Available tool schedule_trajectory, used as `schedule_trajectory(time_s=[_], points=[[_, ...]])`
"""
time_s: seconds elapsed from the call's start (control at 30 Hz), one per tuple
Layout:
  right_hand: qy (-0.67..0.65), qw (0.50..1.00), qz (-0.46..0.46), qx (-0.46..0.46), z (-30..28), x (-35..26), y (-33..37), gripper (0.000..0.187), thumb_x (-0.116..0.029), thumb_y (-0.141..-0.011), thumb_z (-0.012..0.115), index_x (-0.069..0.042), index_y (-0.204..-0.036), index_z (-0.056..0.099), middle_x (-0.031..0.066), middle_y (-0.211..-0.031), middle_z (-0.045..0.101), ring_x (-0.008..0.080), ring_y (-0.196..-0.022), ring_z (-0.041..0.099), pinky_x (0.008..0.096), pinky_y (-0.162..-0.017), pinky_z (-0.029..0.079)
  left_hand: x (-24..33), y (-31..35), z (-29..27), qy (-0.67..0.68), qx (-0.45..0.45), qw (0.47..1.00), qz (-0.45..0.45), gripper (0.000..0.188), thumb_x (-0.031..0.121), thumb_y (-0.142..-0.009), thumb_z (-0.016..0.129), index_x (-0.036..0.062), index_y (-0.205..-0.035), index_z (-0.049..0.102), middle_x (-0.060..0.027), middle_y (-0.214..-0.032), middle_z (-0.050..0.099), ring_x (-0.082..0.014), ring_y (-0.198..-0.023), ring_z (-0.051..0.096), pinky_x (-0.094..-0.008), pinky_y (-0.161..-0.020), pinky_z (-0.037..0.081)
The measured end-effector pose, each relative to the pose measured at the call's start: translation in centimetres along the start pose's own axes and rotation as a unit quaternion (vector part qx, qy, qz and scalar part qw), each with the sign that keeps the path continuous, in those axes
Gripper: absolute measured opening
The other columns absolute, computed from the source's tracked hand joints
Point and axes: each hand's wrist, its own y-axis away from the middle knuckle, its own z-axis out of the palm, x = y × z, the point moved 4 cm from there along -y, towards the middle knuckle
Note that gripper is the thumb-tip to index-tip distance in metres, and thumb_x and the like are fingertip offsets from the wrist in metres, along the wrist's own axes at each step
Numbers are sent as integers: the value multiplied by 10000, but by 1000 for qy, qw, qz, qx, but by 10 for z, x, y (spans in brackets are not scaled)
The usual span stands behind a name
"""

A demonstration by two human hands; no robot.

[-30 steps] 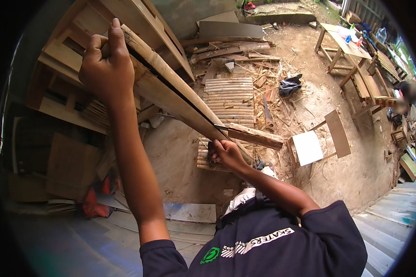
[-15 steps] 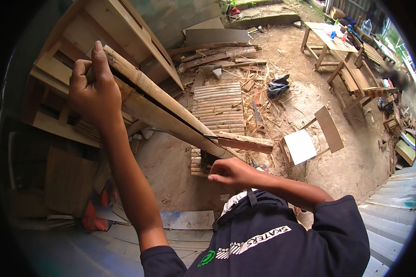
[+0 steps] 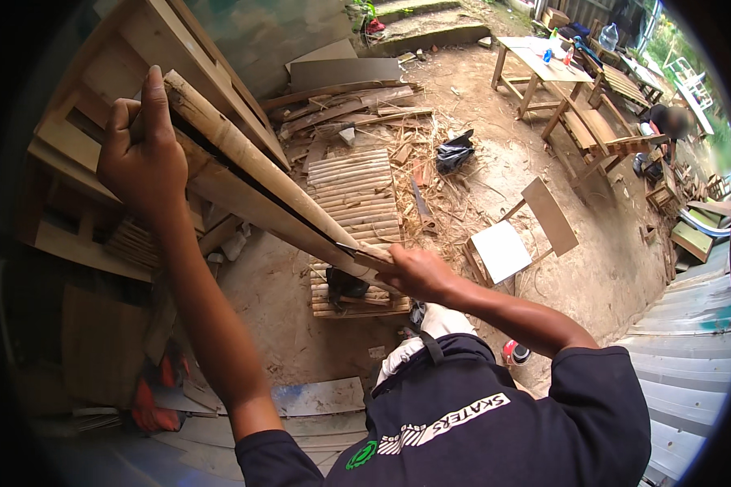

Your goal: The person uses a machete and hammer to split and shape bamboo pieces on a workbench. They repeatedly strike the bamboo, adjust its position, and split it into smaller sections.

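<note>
A long bamboo pole [image 3: 256, 158], split lengthwise with a dark gap between its halves, slants from upper left down to my waist. Near the upper end, my left hand [image 3: 144, 154] is closed round one half, its thumb pointing up along the end. My right hand [image 3: 424, 274] is closed on the wooden handle of a blade [image 3: 372, 256], low on the pole. The blade's thin dark tip sits in the split; my fingers hide much of the handle. The pole's lower end is hidden behind my right hand.
Below the pole lies a bamboo slat mat [image 3: 353, 191], a dark shoe [image 3: 347, 282] at its near end. Wood shavings, a black plastic bag [image 3: 455, 152] and a low chair [image 3: 516, 235] are right of it. Wooden furniture [image 3: 211, 73] stands left. Another person [image 3: 670, 122] is far right.
My right hand, loosely curled beside the pole before, has moved onto the wooden handle and closed round it. My left hand keeps its hold on the pole. The view has shifted slightly right.
</note>
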Motion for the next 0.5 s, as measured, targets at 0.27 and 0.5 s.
schedule_trajectory(time_s=[0.27,0.5], points=[[-135,988,-22,78,66,6,-26,435,-373,-905,703,-26,-1093,521,251,-888,683,452,-827,673,521,-714,529,-35,-7,-5,1,-13,1000,-24,442,395,-954,694,59,-677,615,47,-572,508,-34,-549,445,-241,-509,359],[-254,957,-136,-44,81,22,-33,444,-239,-914,717,-7,-1238,521,174,-912,672,248,-816,676,388,-711,525,-11,4,-17,51,14,999,-1,436,288,-1002,641,46,-656,535,63,-595,473,-30,-591,415,-247,-529,337]])
